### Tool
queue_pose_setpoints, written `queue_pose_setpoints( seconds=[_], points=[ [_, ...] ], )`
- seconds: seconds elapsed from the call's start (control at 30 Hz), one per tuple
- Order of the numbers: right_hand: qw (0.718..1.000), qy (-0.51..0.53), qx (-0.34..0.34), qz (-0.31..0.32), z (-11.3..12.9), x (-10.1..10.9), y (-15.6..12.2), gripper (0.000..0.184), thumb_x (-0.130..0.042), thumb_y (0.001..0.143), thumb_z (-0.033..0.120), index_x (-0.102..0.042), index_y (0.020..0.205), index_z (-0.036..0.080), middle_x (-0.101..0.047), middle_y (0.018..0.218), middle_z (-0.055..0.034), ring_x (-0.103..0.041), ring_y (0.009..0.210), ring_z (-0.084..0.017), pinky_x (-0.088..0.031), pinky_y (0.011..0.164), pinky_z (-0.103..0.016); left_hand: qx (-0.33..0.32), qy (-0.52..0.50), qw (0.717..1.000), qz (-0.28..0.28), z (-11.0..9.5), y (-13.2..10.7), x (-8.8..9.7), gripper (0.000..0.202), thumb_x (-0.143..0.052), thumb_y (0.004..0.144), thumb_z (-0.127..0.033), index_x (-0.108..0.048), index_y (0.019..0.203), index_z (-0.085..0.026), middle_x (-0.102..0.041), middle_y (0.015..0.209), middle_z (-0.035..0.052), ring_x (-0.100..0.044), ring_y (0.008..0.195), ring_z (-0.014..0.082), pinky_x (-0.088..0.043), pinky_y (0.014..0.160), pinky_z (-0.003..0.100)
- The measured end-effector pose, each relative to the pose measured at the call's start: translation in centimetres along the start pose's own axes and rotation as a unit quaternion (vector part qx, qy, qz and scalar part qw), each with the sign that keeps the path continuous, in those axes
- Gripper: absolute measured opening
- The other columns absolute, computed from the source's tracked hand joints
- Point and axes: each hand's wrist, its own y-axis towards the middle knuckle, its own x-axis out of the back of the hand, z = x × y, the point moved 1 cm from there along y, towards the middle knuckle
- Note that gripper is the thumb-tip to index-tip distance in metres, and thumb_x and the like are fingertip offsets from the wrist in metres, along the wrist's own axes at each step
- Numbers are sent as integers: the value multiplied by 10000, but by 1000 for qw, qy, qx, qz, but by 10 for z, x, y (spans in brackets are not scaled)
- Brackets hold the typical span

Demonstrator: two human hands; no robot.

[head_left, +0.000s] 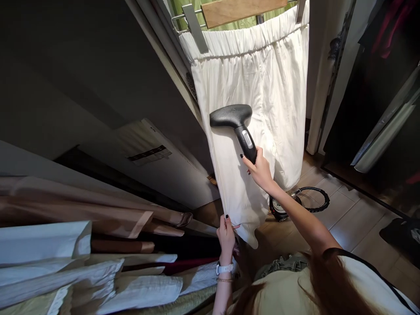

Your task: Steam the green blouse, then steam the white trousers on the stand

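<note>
White trousers [246, 78] with a gathered elastic waistband hang from a wooden clip hanger [243, 11], its metal clips gripping the waist. My right hand [260, 169] is wrapped around the handle of a black garment steamer head [231, 116], which lies against the front of the trouser leg on the left. Lower down, my left hand [226, 236] pinches that leg near its hem and holds the cloth out toward me. A pale watch and a thin bracelet sit on my left wrist.
On the wooden floor [351, 205] behind the trousers stands the steamer base [280, 210] with a looped black hose [323, 205]. Several hanging garments [131, 280] crowd the lower left. Dark clothes [387, 100] hang at the right, and a dark bag-like item [400, 238] lies below them.
</note>
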Motion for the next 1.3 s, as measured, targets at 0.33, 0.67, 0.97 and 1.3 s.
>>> queue_pose_setpoints(
  seconds=[0.33,0.67,0.97,1.3],
  points=[
    [997,4,-63,37,-35,-16,-41,474,-541,910,551,-441,1231,218,-549,622,73,-589,572,-201,-446,643,-320,2,-6,1000,-5,4,0,-4,366,-427,973,-568,-483,850,-227,-459,537,-57,-724,586,220,-307,433,202],
    [995,4,-84,57,-55,-22,-62,523,-549,902,566,-448,1267,205,-582,713,42,-597,618,-200,-461,653,-326,12,-3,1000,-12,15,-1,2,356,-428,985,-552,-491,881,-217,-462,541,-62,-715,565,213,-287,438,206],
    [991,-3,-107,82,-86,-33,-91,527,-548,894,575,-467,1258,203,-590,760,18,-566,640,-194,-437,650,-307,1,4,1000,-17,2,3,9,312,-444,987,-516,-483,893,-221,-511,620,-55,-712,554,188,-283,418,187],
    [985,-19,-135,101,-118,-38,-115,567,-563,872,570,-479,1276,181,-603,762,-1,-586,670,-207,-449,667,-317,-3,28,999,-19,-14,20,15,346,-427,1003,-498,-563,1135,-209,-628,731,-19,-733,589,185,-395,441,187]
  ],
)
